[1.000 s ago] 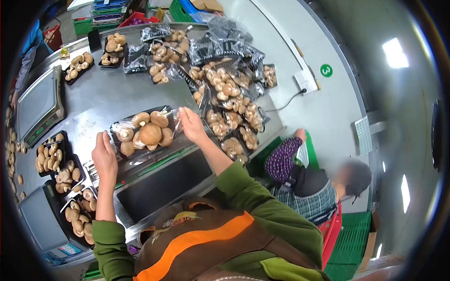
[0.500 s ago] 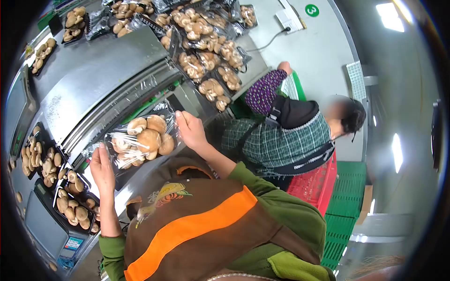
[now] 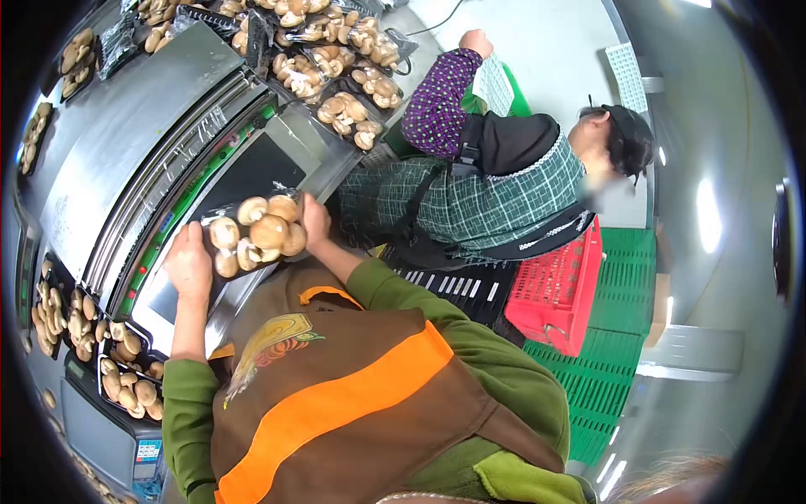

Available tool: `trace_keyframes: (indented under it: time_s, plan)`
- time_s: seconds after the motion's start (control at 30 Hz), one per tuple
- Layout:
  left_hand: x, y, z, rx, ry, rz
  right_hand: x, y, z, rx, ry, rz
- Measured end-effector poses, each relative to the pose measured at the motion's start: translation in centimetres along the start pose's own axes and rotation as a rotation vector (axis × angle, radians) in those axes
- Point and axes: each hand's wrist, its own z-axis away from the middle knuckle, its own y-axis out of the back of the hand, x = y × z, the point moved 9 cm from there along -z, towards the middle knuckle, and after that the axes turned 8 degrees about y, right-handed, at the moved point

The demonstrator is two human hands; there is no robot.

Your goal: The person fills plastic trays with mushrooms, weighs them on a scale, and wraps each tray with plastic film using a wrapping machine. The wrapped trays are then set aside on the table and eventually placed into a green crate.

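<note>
A black tray of brown-capped mushrooms (image 3: 262, 233) is between my hands, in front of my apron and at the near edge of the wrapping machine. Clear film shows around its far edge. My left hand (image 3: 189, 262) is closed on the tray's left end, fingers pointing away from me. The right end is gripped by my right hand (image 3: 316, 222), partly hidden behind the tray's edge. Just beyond the tray lies the machine's dark flat plate (image 3: 243, 172), bordered by a green strip (image 3: 172, 223) and metal rollers (image 3: 159, 189).
Film-wrapped mushroom trays (image 3: 323, 71) are piled at the back. More mushroom trays (image 3: 130, 382) stand at the left, beside a grey scale (image 3: 101, 428). A co-worker in a checked apron (image 3: 470, 202) is close on my right, near a red crate (image 3: 554, 290) and green crates (image 3: 617, 336).
The loose film that was stretched out at the tray's sides is now drawn in. My hands have moved from the film to the tray's ends. The whole view has shifted.
</note>
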Motion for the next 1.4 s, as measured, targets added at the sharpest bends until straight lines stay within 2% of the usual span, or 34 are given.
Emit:
trace_keyframes:
  time_s: [0.03,0.07,0.13,0.2,0.23,0.43,0.47,0.53,0.6,0.67,0.73,0.8,0.87,0.9,0.93,1.0,1.03,1.07,1.1,1.13,1.17,1.2,1.27,1.33,1.37,1.4]
  plan:
    - [-0.3,-0.6,-0.2,0.035,0.009,0.007,2.2,-4.3,0.4,-0.110,0.006,-0.475]
    - [0.0,-0.5,-0.5,0.035,-0.004,0.007,-0.2,-2.7,2.0,-0.027,0.005,-0.858]
    - [-1.7,-3.5,-0.7,-0.351,0.325,0.390,-7.3,1.6,3.9,-0.280,0.125,-1.081]
    - [0.4,-3.2,0.5,-0.407,0.748,1.526,-17.7,9.2,3.5,-0.740,-0.031,-1.800]
    - [1.3,-2.5,0.7,-0.444,0.732,1.516,-18.0,9.6,3.6,-0.698,-0.037,-1.813]
    - [9.5,9.0,1.6,-0.701,-0.320,2.051,-22.4,8.7,14.0,-1.647,0.072,-1.680]
    - [10.7,10.3,0.9,-0.665,-0.119,1.980,-20.9,8.6,13.7,-1.669,-0.113,-1.378]
    - [12.1,11.8,0.9,-0.700,-0.140,1.979,-15.2,5.4,8.8,-1.103,0.388,-0.862]
    - [12.8,13.1,1.4,-0.754,-0.193,2.003,-13.8,10.1,3.0,-0.979,0.345,-0.374]
    - [12.4,13.8,2.1,-0.797,-0.188,2.014,-14.7,16.4,0.0,-0.756,0.021,-1.141]
    - [11.7,14.1,2.8,-0.863,-0.165,2.024,-19.4,22.7,-0.1,-0.745,0.467,-1.221]
    - [11.0,13.8,3.2,-0.926,-0.112,2.039,-21.8,22.6,3.4,-0.879,0.827,-0.847]
    - [10.4,12.0,3.5,-0.990,0.019,2.052,-20.7,20.9,2.9,-0.859,0.589,-0.651]
    - [10.1,10.3,3.7,-1.022,0.137,2.056,-19.1,19.4,2.1,-0.854,0.438,-0.701]
    - [9.8,7.7,4.2,-1.061,0.330,2.068,-17.1,17.2,1.3,-0.852,0.283,-0.750]
    - [9.0,0.7,5.9,-1.135,0.863,2.145,-14.8,14.3,-1.0,-0.747,0.123,-0.786]
    - [8.6,-3.7,6.8,-1.185,1.057,2.228,-13.8,12.6,-1.9,-0.717,0.052,-0.854]
    - [9.3,-1.3,4.6,-0.983,1.237,2.001,-13.0,11.5,-3.0,-0.655,-0.003,-0.884]
    - [10.0,-0.9,2.7,-0.941,1.021,2.128,-12.9,11.9,-4.4,-0.611,-0.117,-0.845]
    - [10.2,-1.9,2.4,-1.076,0.624,2.609,-11.6,10.8,-6.2,-0.528,-0.191,-0.893]
    - [10.9,0.7,0.5,-0.967,0.876,2.216,-10.0,9.1,-8.8,-0.413,-0.216,-1.127]
    - [11.3,3.0,-1.2,-0.973,0.802,2.116,-10.9,10.2,-11.5,-0.336,-0.128,-1.209]
    - [9.6,4.0,-2.1,-1.029,0.694,2.006,-12.3,11.4,-16.2,-0.122,-0.274,-1.568]
    - [7.0,5.9,-3.8,-0.878,0.522,1.769,-14.9,12.4,-18.7,-0.059,-0.210,-1.703]
    - [5.4,7.0,-4.8,-0.753,0.492,1.698,-17.4,10.4,-19.5,-0.269,-0.263,-1.842]
    - [3.5,7.7,-5.3,-0.599,0.483,1.680,-19.3,8.5,-19.3,-0.424,-0.253,-1.818]
